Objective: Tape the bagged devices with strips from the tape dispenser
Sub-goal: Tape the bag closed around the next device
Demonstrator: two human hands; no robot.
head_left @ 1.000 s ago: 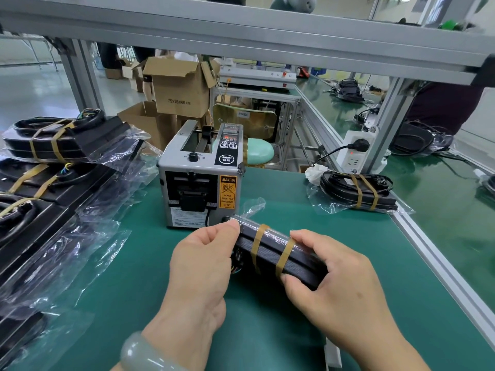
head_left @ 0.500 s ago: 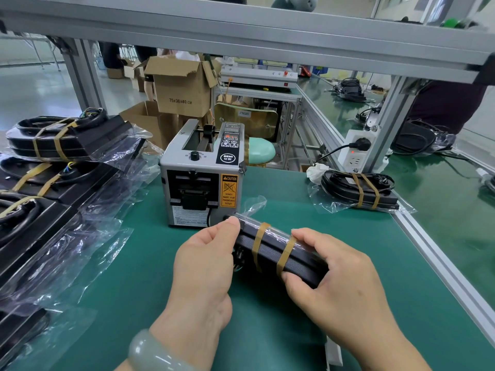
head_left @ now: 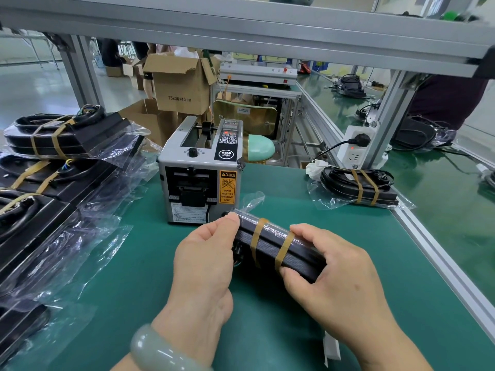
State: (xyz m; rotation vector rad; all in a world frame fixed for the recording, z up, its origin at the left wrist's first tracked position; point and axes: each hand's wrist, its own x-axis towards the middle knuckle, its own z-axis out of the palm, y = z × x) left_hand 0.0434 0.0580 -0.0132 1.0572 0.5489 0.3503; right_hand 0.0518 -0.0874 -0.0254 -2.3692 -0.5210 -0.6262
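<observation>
A slim black device sealed in a clear plastic bag (head_left: 270,246) is being held over the green-matted table (head_left: 128,277) between the two grips. The left grip (head_left: 203,261) is pinching its left end with thumb and curled fingers, while the right grip (head_left: 340,279) is being wrapped round its right end, thumb underneath and fingers on top. Two brown tape strips (head_left: 256,236) are already lying round the device's middle, in the gap between the grips, so the taping of this piece is judged to be finishing, with the strip ends probably being pressed flat. For the next move, the piece would need to be set down among the finished ones. A fresh strip would then have to be drawn from the outlet of the grey box-shaped tape dispenser (head_left: 199,178), which is standing just beyond the left grip. Whether a strip is waiting there cannot be told. Well to the right of the right grip, another taped, bagged device (head_left: 359,186) is lying near the table's edge. To the left of the left grip, a row of bagged devices (head_left: 67,137) is being kept on loose plastic. Beyond the table, a silver aluminium frame (head_left: 241,30), open brown cardboard boxes (head_left: 182,84) and a neighbouring green table (head_left: 455,204) are being shown in a workshop hall.
</observation>
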